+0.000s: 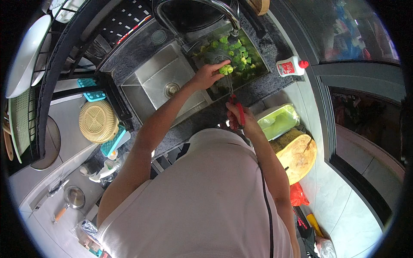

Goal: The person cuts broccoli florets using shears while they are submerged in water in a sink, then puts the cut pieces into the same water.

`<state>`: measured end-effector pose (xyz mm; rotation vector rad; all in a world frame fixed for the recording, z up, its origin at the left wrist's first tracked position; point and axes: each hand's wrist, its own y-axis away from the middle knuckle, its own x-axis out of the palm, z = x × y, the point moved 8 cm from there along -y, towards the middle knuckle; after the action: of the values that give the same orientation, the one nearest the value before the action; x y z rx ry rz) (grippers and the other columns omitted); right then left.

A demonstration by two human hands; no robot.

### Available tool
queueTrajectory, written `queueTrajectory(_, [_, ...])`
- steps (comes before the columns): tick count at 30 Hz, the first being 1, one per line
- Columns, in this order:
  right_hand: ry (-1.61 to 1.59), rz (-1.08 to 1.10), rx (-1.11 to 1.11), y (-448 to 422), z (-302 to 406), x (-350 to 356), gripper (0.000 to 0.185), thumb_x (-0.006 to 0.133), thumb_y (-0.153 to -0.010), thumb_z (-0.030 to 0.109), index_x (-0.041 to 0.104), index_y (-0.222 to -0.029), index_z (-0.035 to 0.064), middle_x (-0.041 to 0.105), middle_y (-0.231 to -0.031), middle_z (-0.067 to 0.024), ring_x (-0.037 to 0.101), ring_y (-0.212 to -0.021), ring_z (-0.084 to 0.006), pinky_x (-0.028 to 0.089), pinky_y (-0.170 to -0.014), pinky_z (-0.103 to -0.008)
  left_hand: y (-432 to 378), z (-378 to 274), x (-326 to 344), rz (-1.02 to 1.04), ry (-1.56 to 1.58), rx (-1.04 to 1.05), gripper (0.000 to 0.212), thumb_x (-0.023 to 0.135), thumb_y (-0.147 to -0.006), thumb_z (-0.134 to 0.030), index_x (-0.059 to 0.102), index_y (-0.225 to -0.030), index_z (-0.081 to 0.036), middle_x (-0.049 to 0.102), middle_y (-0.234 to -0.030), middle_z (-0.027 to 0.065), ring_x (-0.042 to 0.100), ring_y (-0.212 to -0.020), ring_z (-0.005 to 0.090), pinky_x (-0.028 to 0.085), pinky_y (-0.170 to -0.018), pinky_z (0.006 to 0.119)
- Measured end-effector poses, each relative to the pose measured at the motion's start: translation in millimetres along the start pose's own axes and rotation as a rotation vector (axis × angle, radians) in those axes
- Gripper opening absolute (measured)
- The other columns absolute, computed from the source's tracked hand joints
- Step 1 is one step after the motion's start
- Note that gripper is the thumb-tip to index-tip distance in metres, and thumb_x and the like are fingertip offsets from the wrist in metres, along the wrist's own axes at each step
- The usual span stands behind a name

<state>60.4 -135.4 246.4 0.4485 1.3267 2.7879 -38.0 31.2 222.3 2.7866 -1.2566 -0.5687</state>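
Note:
My left hand point(206, 76) reaches over the right-hand sink basin and pinches a small piece of green vegetable point(226, 70), which looks like broccoli. My right hand point(233, 120) grips red-handled scissors point(241, 114) at the basin's front edge. The thin blades point away from me towards the vegetable piece; whether they touch it is hard to tell. Below, the right basin point(259, 66) holds water with several green florets point(242, 58) floating in it. A chrome faucet point(222, 9) arches over the florets, its spout end above them.
Left of the water lies a bare steel basin point(148, 80) with a drain. A white bottle with a red cap point(288, 66) stands at the right counter end. Nearer me are a green plastic-lined tub point(279, 121) and a wooden chopping block point(298, 158). A dish rack point(53, 61) rises at left.

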Motion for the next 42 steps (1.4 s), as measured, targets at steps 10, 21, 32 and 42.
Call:
queueTrajectory(10, [0.025, -0.043, -0.007, -2, -5, -4, 0.043, 0.067, -0.086, 0.043, 0.051, -0.064, 0.0087, 0.045, -0.053, 0.0004, 0.045, -0.041, -0.0121, 0.031, -0.038, -0.0276, 8, 19, 11, -0.065, -0.116, -0.061, 0.059, 0.058, -0.09, -0.004, 0.041, -0.143, -0.022, 0.056, -0.077, 0.0038, 0.042, -0.064, 0.0083, 0.039, -0.062, 0.023])
queueTrajectory(21, [0.09, -0.07, 0.062, -8, -18, -11, 0.038, 0.069, -0.085, 0.039, 0.052, -0.066, 0.01, 0.045, -0.053, 0.0012, 0.045, -0.041, -0.0102, 0.031, -0.037, -0.0258, 6, 57, 30, 0.106, -0.001, -0.115, 0.053, 0.062, -0.092, -0.011, 0.043, -0.142, -0.015, 0.066, -0.11, 0.0057, 0.058, -0.085, 0.0087, 0.048, -0.075, 0.026])
queueTrajectory(32, [-0.154, 0.053, 0.2, -16, -28, -13, 0.034, 0.068, -0.085, 0.033, 0.051, -0.065, 0.0109, 0.045, -0.054, 0.0007, 0.042, -0.041, -0.0111, 0.03, -0.038, -0.026, 13, 48, 16, -0.058, -0.222, 0.085, 0.04, 0.069, -0.086, -0.015, 0.061, -0.124, -0.009, 0.063, -0.111, 0.0103, 0.063, -0.094, 0.0159, 0.052, -0.08, 0.029])
queueTrajectory(42, [-0.016, 0.088, 0.199, -13, -27, -8, 0.034, 0.066, -0.087, 0.034, 0.048, -0.067, 0.0123, 0.043, -0.054, 0.001, 0.04, -0.041, -0.0107, 0.029, -0.038, -0.0262, 11, 71, 21, 0.076, 0.012, 0.015, 0.046, 0.074, -0.08, -0.012, 0.061, -0.125, -0.011, 0.063, -0.109, 0.0098, 0.063, -0.089, 0.0157, 0.052, -0.078, 0.03])
